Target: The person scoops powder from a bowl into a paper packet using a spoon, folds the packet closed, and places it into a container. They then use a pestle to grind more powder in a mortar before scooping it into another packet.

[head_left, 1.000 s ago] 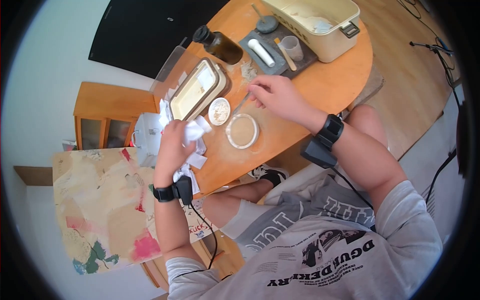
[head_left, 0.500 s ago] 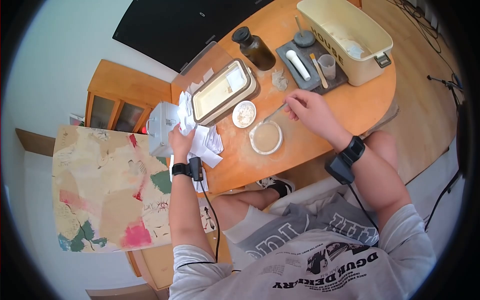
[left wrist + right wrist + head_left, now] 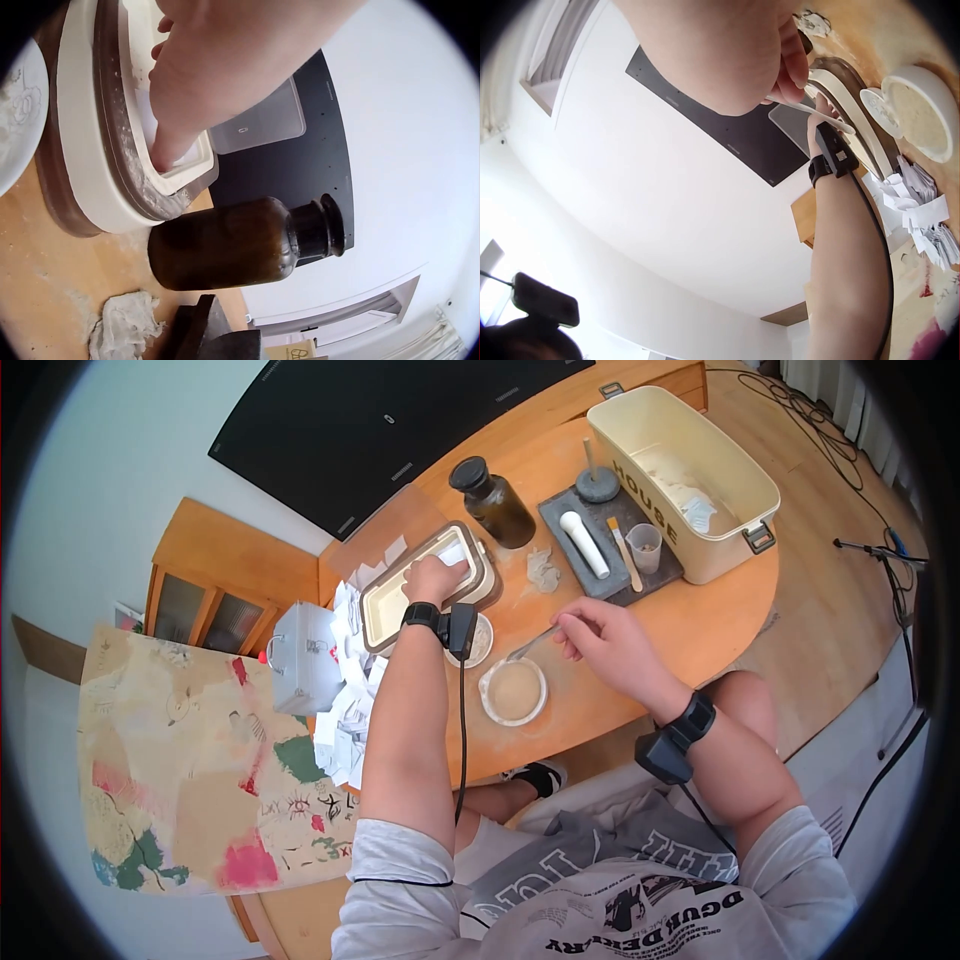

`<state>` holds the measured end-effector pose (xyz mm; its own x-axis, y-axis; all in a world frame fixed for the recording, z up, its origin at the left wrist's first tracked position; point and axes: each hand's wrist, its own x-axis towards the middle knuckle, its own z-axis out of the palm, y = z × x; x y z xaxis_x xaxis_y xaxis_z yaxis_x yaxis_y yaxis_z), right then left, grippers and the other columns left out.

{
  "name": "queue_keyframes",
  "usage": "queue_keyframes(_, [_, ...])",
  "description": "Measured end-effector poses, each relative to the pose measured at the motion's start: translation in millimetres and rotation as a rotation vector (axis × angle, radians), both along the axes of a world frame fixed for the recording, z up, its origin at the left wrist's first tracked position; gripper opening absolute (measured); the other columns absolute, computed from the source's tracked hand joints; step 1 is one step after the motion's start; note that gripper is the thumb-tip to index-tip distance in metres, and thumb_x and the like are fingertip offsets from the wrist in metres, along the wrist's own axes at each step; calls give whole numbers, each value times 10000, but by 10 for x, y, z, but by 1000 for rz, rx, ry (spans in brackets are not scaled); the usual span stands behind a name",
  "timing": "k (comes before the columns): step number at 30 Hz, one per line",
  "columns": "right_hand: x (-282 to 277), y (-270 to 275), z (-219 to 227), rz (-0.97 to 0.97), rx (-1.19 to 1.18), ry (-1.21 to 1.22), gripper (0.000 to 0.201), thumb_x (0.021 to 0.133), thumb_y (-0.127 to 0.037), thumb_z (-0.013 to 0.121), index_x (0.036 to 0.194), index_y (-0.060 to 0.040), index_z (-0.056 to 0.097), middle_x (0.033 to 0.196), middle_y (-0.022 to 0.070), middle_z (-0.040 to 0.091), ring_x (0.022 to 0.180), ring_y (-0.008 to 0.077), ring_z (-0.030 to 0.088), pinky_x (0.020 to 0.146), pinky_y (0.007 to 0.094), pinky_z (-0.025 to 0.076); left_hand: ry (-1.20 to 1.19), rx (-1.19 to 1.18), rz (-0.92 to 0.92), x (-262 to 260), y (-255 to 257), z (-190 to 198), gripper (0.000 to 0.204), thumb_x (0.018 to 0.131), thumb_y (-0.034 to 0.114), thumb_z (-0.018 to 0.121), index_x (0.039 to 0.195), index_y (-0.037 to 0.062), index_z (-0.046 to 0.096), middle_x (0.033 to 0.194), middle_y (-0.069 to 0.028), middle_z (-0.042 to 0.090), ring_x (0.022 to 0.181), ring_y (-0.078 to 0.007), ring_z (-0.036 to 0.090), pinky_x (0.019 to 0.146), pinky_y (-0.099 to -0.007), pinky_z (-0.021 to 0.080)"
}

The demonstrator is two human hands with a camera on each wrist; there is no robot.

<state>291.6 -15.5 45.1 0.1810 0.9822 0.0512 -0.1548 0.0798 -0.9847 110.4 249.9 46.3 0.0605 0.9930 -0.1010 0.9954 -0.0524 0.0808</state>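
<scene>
My left hand [image 3: 434,578] reaches down inside a cream box with a brown rim [image 3: 380,600], over a white paper sheet [image 3: 455,554]. In the left wrist view its thumb points down along the sheet, apart from the other fingers. My right hand [image 3: 608,647] pinches the handle of a slim spatula [image 3: 535,643] between thumb and fingers; the tool also shows in the right wrist view. Its tip is at the rim of a round white dish [image 3: 514,691] of beige powder. A smaller white bowl [image 3: 482,640] stands beside the box, partly behind my left wrist.
Folded white paper slips [image 3: 347,715] pile at the left, by a silver case [image 3: 303,657]. A brown bottle [image 3: 500,510] and crumpled cloth [image 3: 543,571] stand near the box. Further right are a white pestle [image 3: 585,545], brush [image 3: 626,555], clear cup [image 3: 645,548] and cream bin [image 3: 725,545].
My left hand has left the paper pile and moved away from my body into the cream box. The right hand keeps the spatula over the dish. The head view has shifted.
</scene>
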Motion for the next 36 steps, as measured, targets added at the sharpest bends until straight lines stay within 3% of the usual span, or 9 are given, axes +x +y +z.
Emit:
queue_keyframes(1, [-4, 1, 4, -4, -4, 1, 190, 1006, -146, 562, 1017, 21, 652, 835, 60, 701, 695, 96, 645, 645, 251, 518, -1, -64, 26, 34, 35, 27, 622, 774, 483, 738, 1216, 49, 696, 1360, -182, 605, 1316, -378, 498, 1066, -484, 414])
queue_keyframes(8, [20, -21, -3, 7, 7, -5, 197, 1006, -149, 565, 1009, 28, 651, 832, 63, 700, 687, 100, 644, 637, 254, 515, -23, -182, 21, -147, 311, -97, 629, 727, 394, 750, 1232, 27, 668, 1363, -191, 601, 1328, -406, 478, 1096, -566, 357])
queue_keyframes(16, [2, -27, -5, -3, 20, -24, 201, 1005, -150, 564, 1005, 31, 652, 824, 68, 696, 684, 106, 650, 634, 262, 517, -64, -128, 5, -270, 356, -218, 630, 725, 327, 754, 1256, 11, 635, 1350, -204, 599, 1282, -378, 535, 1048, -536, 434])
queue_keyframes(22, [-18, -35, -3, 2, 40, -31, 205, 1001, -147, 564, 979, 37, 653, 814, 68, 690, 671, 115, 655, 625, 266, 516, -211, 215, -158, -471, 164, -202, 553, 725, 175, 737, 1228, -9, 597, 1240, -271, 574, 1187, -419, 559, 1040, -479, 450])
queue_keyframes(25, [-19, -24, -25, -11, 62, -32, 205, 999, -144, 563, 971, 39, 653, 801, 67, 686, 666, 114, 654, 619, 266, 514, -263, 285, -217, -544, 10, -45, 544, 728, 114, 720, 1233, -16, 567, 1212, -288, 540, 1159, -438, 545, 1031, -469, 449])
queue_keyframes(27, [-20, -13, -64, -20, 74, -54, 203, 996, -140, 567, 967, 42, 650, 790, 69, 685, 657, 115, 651, 612, 268, 515, -242, 374, -375, -623, -136, 89, 524, 749, 104, 708, 1238, -7, 555, 1209, -263, 526, 1158, -441, 530, 1016, -456, 449])
queue_keyframes(30, [-19, -7, -69, -18, 92, -31, 201, 993, -132, 565, 970, 47, 650, 787, 73, 690, 652, 117, 651, 608, 270, 517, -329, 317, -474, -711, -507, 322, 510, 763, 96, 703, 1242, 5, 553, 1182, -244, 531, 1137, -435, 534, 997, -442, 454])
queue_keyframes(36, [0, 5, -97, -31, 92, -37, 215, 987, -141, 558, 971, 50, 657, 796, 94, 702, 666, 134, 665, 636, 286, 534, -289, 197, -631, -835, -1415, 641, 512, 784, 63, 755, 1255, 29, 558, 1191, -162, 551, 1086, -333, 569, 957, -376, 470])
